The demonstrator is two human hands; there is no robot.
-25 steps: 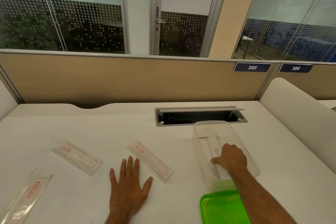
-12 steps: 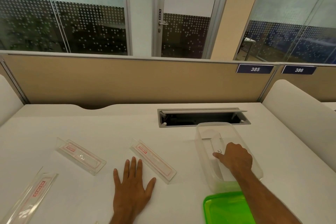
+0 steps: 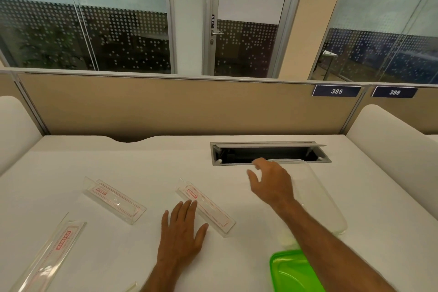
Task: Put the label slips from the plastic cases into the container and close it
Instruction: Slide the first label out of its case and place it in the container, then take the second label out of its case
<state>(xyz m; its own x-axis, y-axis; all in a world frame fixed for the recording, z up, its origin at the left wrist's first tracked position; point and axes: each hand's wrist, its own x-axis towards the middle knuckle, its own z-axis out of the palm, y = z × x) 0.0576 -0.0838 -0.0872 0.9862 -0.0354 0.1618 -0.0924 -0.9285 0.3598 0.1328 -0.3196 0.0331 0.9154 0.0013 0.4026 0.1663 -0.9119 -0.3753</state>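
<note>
A white desk [image 3: 151, 163] carries three clear plastic cases with red print: one at the near left edge [image 3: 51, 253], one further in on the left [image 3: 113, 199] and one near the middle [image 3: 205, 206], all lying slantwise and apart from each other. To the right stands a clear container [image 3: 324, 199] just in front of a grey cable hatch [image 3: 270, 153] set into the desktop, and a green lid [image 3: 294, 272] lies at the near edge just beside it. The left hand [image 3: 181, 237] rests flat on the desk, its fingertips touching the middle case.
</note>
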